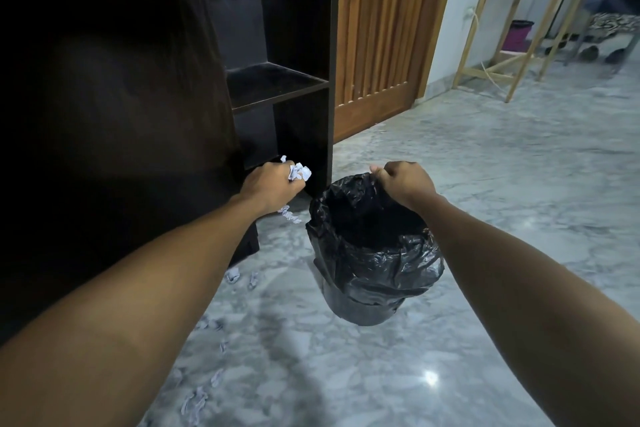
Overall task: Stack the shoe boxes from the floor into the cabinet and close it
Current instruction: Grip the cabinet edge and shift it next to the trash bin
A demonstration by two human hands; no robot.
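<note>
Far left we had the open cabinet door (114, 107), dark wood, swung toward us and filling that side. Next to it the cabinet (277, 80) stood open with bare shelves, nothing stacked inside as far as we could see; the bottom compartment was too dark to be sure. Our left hand (273, 185) was clenched around a wad of crumpled paper (299, 172) right at the foot of the cabinet, with more paper scraps (289, 213) on the floor (485, 184) just below it and others trailing back toward us along the cabinet base. Just right of that, our right hand (403, 180) pinched the rim of a black bin bag (374, 246), holding its mouth open; the bag lined a small bin that sat near the cabinet corner. Further right came a slatted wooden door (384, 28), then a bare wooden frame (519, 28) well apart across the room. No shoe boxes were in view anywhere. Our read: the step in hand was cleanup, not stacking, so the task proper looked not yet started. Next move likely called for dropping the wad into the bag, then finding the boxes, which must have been out of frame, and freeing both hands for lifting.
</note>
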